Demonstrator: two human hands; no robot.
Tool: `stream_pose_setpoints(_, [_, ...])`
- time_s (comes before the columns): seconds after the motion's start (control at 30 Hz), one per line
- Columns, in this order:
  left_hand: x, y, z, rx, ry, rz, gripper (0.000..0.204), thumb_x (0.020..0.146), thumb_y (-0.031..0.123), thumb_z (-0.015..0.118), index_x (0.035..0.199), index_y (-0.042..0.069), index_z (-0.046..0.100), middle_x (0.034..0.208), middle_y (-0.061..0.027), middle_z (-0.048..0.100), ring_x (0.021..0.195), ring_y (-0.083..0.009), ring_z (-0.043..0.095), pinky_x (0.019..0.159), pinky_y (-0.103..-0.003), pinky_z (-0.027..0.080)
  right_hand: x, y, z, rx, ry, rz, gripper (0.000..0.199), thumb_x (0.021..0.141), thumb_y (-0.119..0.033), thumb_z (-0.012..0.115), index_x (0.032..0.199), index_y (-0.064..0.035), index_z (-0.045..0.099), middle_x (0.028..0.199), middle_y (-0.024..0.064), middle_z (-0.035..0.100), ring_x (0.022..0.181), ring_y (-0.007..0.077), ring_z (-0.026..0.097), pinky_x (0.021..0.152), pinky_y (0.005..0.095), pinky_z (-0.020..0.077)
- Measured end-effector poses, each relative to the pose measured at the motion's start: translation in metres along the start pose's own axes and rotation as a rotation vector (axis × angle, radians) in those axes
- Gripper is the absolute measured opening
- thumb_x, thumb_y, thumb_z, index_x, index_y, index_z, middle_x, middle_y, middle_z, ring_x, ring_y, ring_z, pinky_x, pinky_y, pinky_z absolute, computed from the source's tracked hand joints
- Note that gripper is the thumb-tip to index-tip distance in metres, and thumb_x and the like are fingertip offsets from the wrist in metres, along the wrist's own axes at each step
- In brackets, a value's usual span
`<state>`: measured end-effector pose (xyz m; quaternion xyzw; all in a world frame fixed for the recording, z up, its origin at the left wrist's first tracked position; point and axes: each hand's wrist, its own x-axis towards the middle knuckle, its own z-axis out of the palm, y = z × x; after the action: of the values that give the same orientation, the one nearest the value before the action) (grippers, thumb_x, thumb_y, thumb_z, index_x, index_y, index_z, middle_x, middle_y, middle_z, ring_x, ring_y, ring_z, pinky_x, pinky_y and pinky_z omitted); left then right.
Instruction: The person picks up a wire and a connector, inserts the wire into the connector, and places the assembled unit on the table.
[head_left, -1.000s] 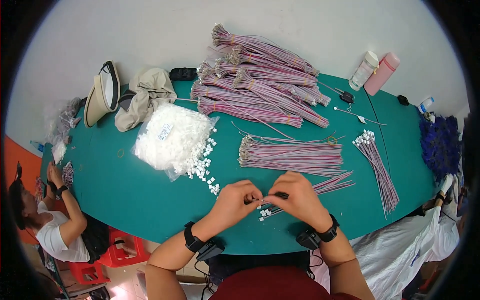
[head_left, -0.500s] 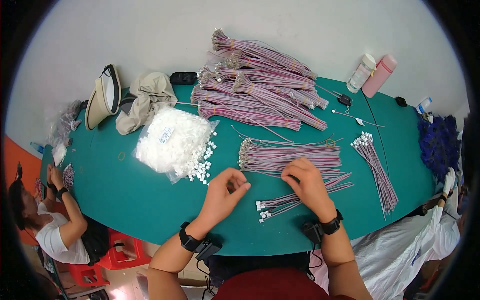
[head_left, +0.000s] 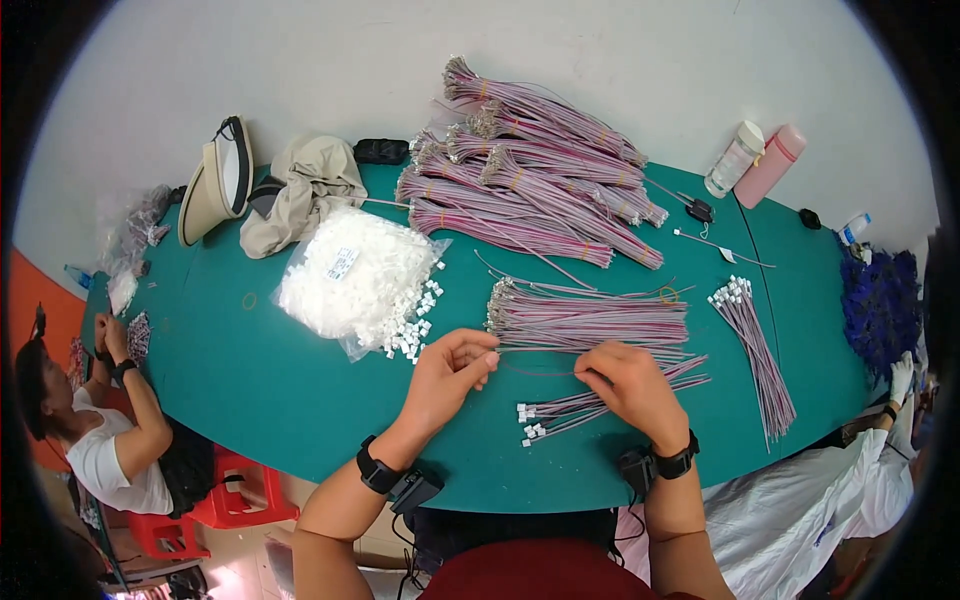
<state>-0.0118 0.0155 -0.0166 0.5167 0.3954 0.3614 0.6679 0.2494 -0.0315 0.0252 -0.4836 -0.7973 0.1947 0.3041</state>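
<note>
A thin reddish wire (head_left: 540, 373) sags between my two hands over the green table. Its left end runs to the pinched thumb and fingers of my left hand (head_left: 447, 378). My right hand (head_left: 630, 388) pinches it farther right, fingers closed. Just beyond them lies a loose bundle of grey and pink wires (head_left: 590, 318), metal terminals at its left end. Below the right hand is a smaller group of wires (head_left: 570, 408) with white connectors on their left ends. What my fingertips cover is hidden.
A bag of white connectors (head_left: 355, 275) spills some pieces beside my left hand. Tied wire bundles (head_left: 530, 185) are piled at the back. Finished-looking wires with white connectors (head_left: 755, 360) lie right. Bottles (head_left: 770, 168) stand back right; a co-worker (head_left: 120, 430) sits far left.
The thin wire now stretches between my hands, where none was visible before. My right hand has shifted slightly right and down, and the whole view has moved a little.
</note>
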Motion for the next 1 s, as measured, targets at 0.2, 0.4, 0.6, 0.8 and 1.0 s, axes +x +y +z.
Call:
stream_pose_setpoints(0.2, [0.0, 0.002, 0.003, 0.003, 0.043, -0.006, 0.019, 0.096, 0.011, 0.062, 0.112, 0.001, 0.063, 0.084, 0.0004, 0.062, 0.073, -0.006, 0.052, 0.065, -0.021, 0.042, 0.002, 0.0, -0.005, 0.016, 0.036, -0.018, 0.013, 0.078, 0.001, 0.071, 0.087, -0.001, 0.063, 0.083, 0.011, 0.066, 0.077, 0.0297, 0.063, 0.068, 0.0365, 0.0508])
stream_pose_setpoints(0.4, [-0.002, 0.002, 0.007, 0.235, 0.07, 0.144, 0.013, 0.096, 0.013, 0.063, 0.102, 0.002, 0.067, 0.08, 0.0027, 0.057, 0.07, -0.0057, 0.047, 0.062, -0.021, 0.038, 0.004, -0.002, -0.006, 0.046, 0.116, -0.023, 0.014, 0.076, 0.002, 0.072, 0.086, -0.0008, 0.064, 0.082, 0.0101, 0.066, 0.077, 0.0276, 0.064, 0.068, 0.035, 0.0505])
stream_pose_setpoints(0.6, [-0.005, 0.004, 0.006, 0.414, 0.001, 0.183, 0.011, 0.092, 0.012, 0.067, 0.088, 0.002, 0.069, 0.084, 0.0017, 0.052, 0.066, -0.0061, 0.041, 0.058, -0.022, 0.034, 0.005, -0.004, -0.008, 0.039, 0.173, -0.051, 0.014, 0.076, 0.002, 0.072, 0.087, -0.0007, 0.064, 0.083, 0.0099, 0.066, 0.077, 0.0276, 0.063, 0.069, 0.035, 0.0505])
stream_pose_setpoints(0.8, [-0.007, 0.009, 0.009, 0.405, -0.012, 0.179, 0.009, 0.089, 0.01, 0.07, 0.087, 0.002, 0.069, 0.086, -0.0002, 0.052, 0.066, -0.0073, 0.042, 0.058, -0.022, 0.034, 0.008, -0.011, 0.002, -0.039, 0.138, -0.067, 0.016, 0.076, 0.0, 0.073, 0.091, -0.0014, 0.067, 0.084, 0.01, 0.067, 0.078, 0.0279, 0.063, 0.069, 0.0347, 0.0505])
stream_pose_setpoints(1.0, [-0.008, 0.01, 0.012, 0.375, -0.194, 0.282, 0.008, 0.087, 0.01, 0.072, 0.086, 0.002, 0.069, 0.088, -0.0011, 0.053, 0.073, -0.0102, 0.048, 0.061, -0.024, 0.037, 0.008, -0.028, 0.033, 0.072, -0.064, -0.069, 0.016, 0.079, -0.003, 0.074, 0.094, -0.0009, 0.07, 0.083, 0.0089, 0.068, 0.073, 0.0213, 0.065, 0.063, 0.0305, 0.0506])
